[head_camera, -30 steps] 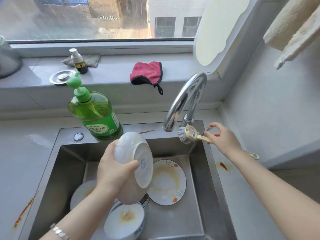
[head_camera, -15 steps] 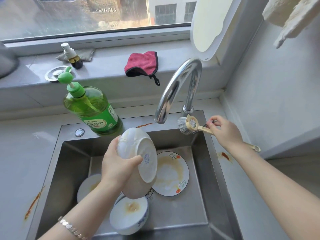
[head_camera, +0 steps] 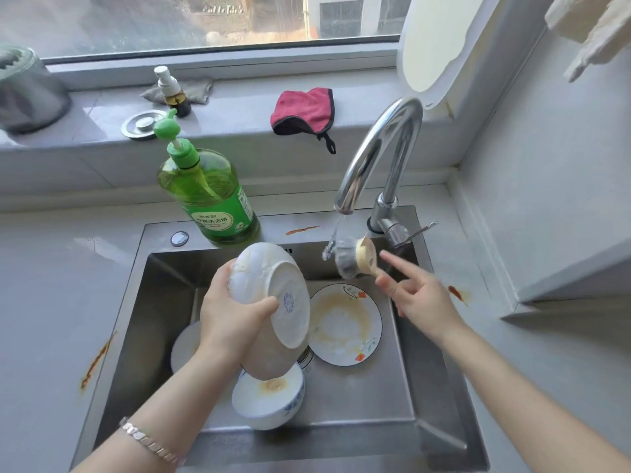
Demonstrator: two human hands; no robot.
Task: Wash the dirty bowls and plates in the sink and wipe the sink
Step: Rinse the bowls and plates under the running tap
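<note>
My left hand (head_camera: 232, 319) grips a white plate (head_camera: 273, 302) tilted on edge above the steel sink (head_camera: 164, 302), its underside facing me. My right hand (head_camera: 420, 298) holds a dish brush (head_camera: 355, 257) by its beige handle, the bristle head under the water running from the chrome tap (head_camera: 379, 155). A dirty flowered plate (head_camera: 345, 326) lies flat on the sink floor. A dirty white bowl (head_camera: 269, 397) stands at the front, and another dish (head_camera: 184, 346) is partly hidden behind my left wrist.
A green dish-soap pump bottle (head_camera: 208, 196) stands on the sink's back rim. On the windowsill lie a pink cloth (head_camera: 304, 110), a small spray bottle (head_camera: 170, 90) and a metal drain lid (head_camera: 143, 124). Orange stains mark the counter on the left (head_camera: 97, 360) and right (head_camera: 457, 293).
My right hand left the tap lever and moved left into the sink with the brush. Water now runs from the tap onto the bristles. The plate in my left hand barely moved.
</note>
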